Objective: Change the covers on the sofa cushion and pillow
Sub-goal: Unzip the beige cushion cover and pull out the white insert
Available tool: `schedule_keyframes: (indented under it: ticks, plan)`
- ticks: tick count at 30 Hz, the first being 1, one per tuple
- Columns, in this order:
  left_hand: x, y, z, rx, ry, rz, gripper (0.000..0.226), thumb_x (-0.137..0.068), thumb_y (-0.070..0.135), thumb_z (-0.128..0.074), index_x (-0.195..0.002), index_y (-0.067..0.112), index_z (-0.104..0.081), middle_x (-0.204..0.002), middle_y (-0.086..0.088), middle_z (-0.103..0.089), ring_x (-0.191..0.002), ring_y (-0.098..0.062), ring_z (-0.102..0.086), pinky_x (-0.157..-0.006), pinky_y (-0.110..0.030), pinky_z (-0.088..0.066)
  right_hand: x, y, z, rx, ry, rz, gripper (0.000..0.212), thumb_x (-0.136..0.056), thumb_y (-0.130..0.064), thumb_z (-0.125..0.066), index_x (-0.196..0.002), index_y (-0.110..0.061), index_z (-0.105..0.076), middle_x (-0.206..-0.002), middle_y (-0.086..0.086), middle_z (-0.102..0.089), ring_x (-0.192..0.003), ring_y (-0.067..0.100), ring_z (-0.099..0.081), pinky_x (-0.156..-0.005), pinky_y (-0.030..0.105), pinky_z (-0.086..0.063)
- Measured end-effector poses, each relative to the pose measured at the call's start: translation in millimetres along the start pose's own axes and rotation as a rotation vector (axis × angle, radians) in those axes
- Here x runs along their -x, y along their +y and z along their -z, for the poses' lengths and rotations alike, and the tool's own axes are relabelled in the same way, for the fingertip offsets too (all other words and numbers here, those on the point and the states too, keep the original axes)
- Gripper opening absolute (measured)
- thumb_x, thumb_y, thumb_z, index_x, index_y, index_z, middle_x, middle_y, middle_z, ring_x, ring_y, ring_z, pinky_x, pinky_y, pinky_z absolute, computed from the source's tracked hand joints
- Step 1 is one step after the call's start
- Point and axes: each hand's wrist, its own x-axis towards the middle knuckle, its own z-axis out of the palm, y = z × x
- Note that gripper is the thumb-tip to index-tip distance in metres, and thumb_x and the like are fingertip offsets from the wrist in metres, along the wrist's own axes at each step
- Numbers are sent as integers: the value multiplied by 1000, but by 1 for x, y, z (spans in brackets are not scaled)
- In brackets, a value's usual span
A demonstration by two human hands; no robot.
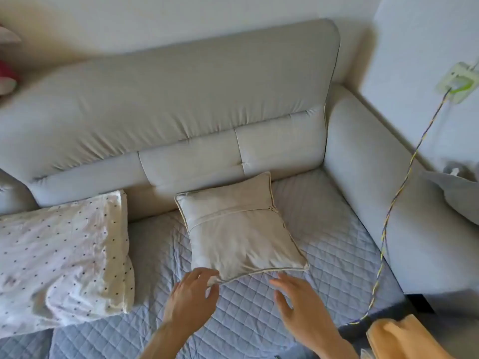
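Observation:
A beige square sofa cushion (241, 229) lies on the quilted seat, its zipper side up with the zip closed. My left hand (190, 297) pinches the cushion's near left corner between thumb and fingers. My right hand (302, 304) hovers open just below the cushion's near edge, fingers spread, not holding anything. A white pillow with small dark dots (62, 257) rests on the seat to the left. An orange-yellow folded cloth (399, 338) shows at the bottom right corner.
The grey-blue quilted seat cover (259, 320) spans the sofa. The beige backrest (181, 104) and right armrest (383, 190) enclose it. A braided cable (394, 203) runs from a wall socket (458, 81) down across the armrest. A grey cushion (461, 193) sits at the far right.

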Motion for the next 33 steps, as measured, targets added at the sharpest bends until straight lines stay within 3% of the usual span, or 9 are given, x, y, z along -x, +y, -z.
schedule_keyframes:
  ticks: [4, 6, 11, 15, 19, 24, 28, 30, 33]
  plan:
    - [-77, -7, -31, -27, 119, 24, 37, -95, 44, -52, -131, 39, -54, -143, 14, -44, -130, -15, -45, -102, -37, -44, -76, 32, -7, 45, 31, 10, 36, -103, -41, -41, -137, -40, -50, -149, -19, -37, -139, 1, -28, -102, 10, -27]
    - [-110, -16, -45, 8, 193, 98, 44, -93, 52, -53, -136, 43, -49, -151, 5, -36, -135, -23, -41, -104, -44, -44, -112, 45, -17, 71, 62, 15, 39, -103, -42, -39, -140, -37, -48, -153, -13, -35, -142, 7, -26, -110, 22, -28]
    - [-167, -64, -72, 418, 213, 439, 79, -77, 75, -57, -145, 55, -21, -151, -14, -29, -136, -35, -36, -105, -50, -38, -192, 66, -42, 0, 203, -52, 55, -99, -54, -38, -150, -31, -35, -159, 3, -29, -147, 24, -22, -119, 41, -22]
    - [-185, -90, -86, 589, 162, 439, 92, -73, 74, -62, -148, 55, -12, -144, -15, -44, -121, -36, -51, -88, -39, -44, -233, 69, -58, -267, 245, -252, 68, -95, -65, -35, -154, -34, -22, -157, 5, -33, -144, 27, -30, -116, 47, -27]
    - [-186, -119, -102, 736, 210, 362, 98, -58, 84, -67, -140, 66, -18, -142, -7, -45, -118, -30, -52, -95, -41, -47, -240, 65, -87, -308, 302, -340, 77, -81, -83, -25, -147, -44, -27, -146, 10, -46, -133, 35, -43, -108, 51, -36]
    - [-168, -141, -127, 843, 377, 178, 91, -58, 79, -70, -137, 63, -30, -133, 6, -48, -121, -20, -52, -102, -39, -45, -211, 53, -128, -391, 592, -218, 50, -94, -60, -45, -139, -37, -42, -129, 11, -51, -111, 30, -53, -85, 32, -36]
    - [-143, -152, -139, 877, 570, 20, 72, -77, 53, -76, -138, 55, -38, -138, 15, -50, -125, -11, -50, -106, -38, -42, -180, 48, -149, -525, 828, 4, 39, -92, -49, -58, -128, -36, -52, -112, -6, -55, -91, 1, -51, -77, 12, -33]
    - [-129, -161, -137, 882, 651, -52, 71, -77, 49, -77, -136, 56, -39, -139, 18, -50, -126, -8, -49, -107, -37, -41, -167, 48, -159, -577, 895, 105, 34, -91, -49, -61, -123, -40, -53, -110, -14, -58, -91, -11, -52, -73, 4, -35]
    - [-107, -177, -131, 901, 762, -137, 70, -77, 44, -78, -134, 57, -41, -135, 22, -52, -122, -2, -51, -99, -28, -42, -151, 39, -183, -641, 933, 221, 36, -89, -53, -61, -122, -43, -53, -115, -18, -60, -99, -7, -54, -77, 6, -38]
